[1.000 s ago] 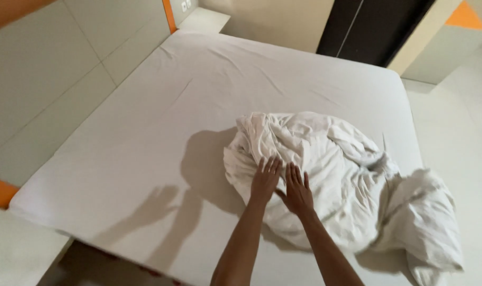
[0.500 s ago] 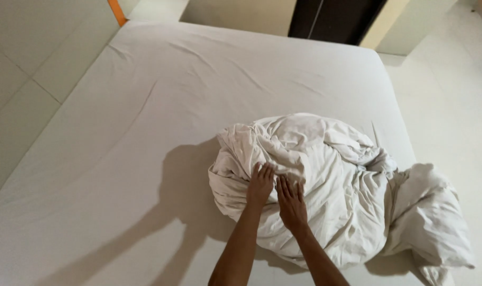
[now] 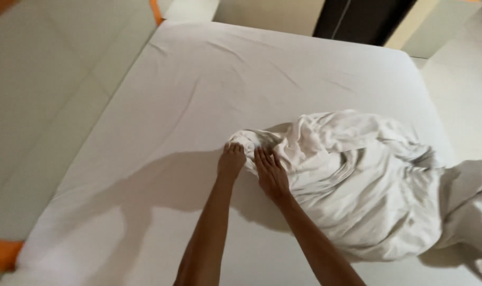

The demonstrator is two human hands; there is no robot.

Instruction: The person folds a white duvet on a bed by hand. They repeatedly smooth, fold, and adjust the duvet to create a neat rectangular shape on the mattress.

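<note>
A crumpled white duvet (image 3: 368, 180) lies bunched on the right half of a bed with a white sheet (image 3: 198, 106). Part of the duvet hangs over the bed's right edge. My left hand (image 3: 231, 160) is at the bundle's left tip, its fingers curled onto the fabric edge. Right beside it, my right hand (image 3: 270, 172) lies flat on the duvet with its fingers stretched toward the same edge. Both forearms reach in from the bottom of the head view.
Pale tiled floor (image 3: 45, 106) runs along the bed's left side, with an orange strip (image 3: 3, 254) at the lower left corner. A dark door or panel (image 3: 362, 18) stands beyond the head of the bed. More pale floor (image 3: 466, 74) lies to the right.
Both hands have slid from the middle of the bundle to its left tip. The left hand's fingers have curled onto the fabric edge, and the view has shifted left.
</note>
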